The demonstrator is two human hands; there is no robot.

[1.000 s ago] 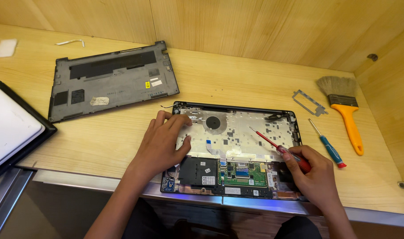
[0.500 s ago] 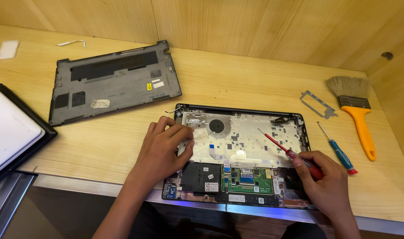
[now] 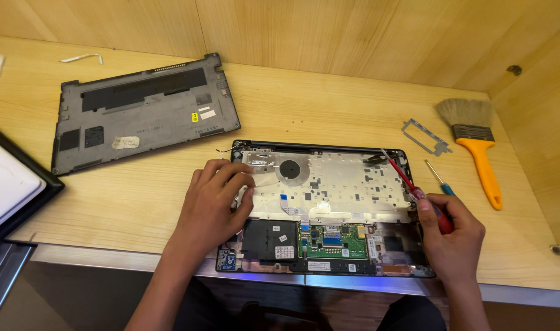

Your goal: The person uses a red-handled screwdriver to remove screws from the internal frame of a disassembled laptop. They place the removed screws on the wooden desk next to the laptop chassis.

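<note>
An opened laptop base (image 3: 329, 184) lies on the wooden desk, its silver inner plate and a green circuit board (image 3: 334, 240) exposed. My left hand (image 3: 215, 205) rests flat on the laptop's left side, fingers spread over the plate. My right hand (image 3: 451, 236) grips a red-handled screwdriver (image 3: 415, 190). Its tip points at the laptop's upper right corner, near the hinge.
The removed grey bottom cover (image 3: 139, 113) lies upside down at the back left. A metal bracket (image 3: 424, 136), a blue-handled screwdriver (image 3: 439, 179) and an orange-handled brush (image 3: 476, 144) lie at the right. A dark tray holding a white slab (image 3: 10, 184) sits at the left edge.
The screwdriver tip has shifted toward the laptop's upper right corner. My left hand has stayed on the laptop's left side. The camera view has drifted slightly.
</note>
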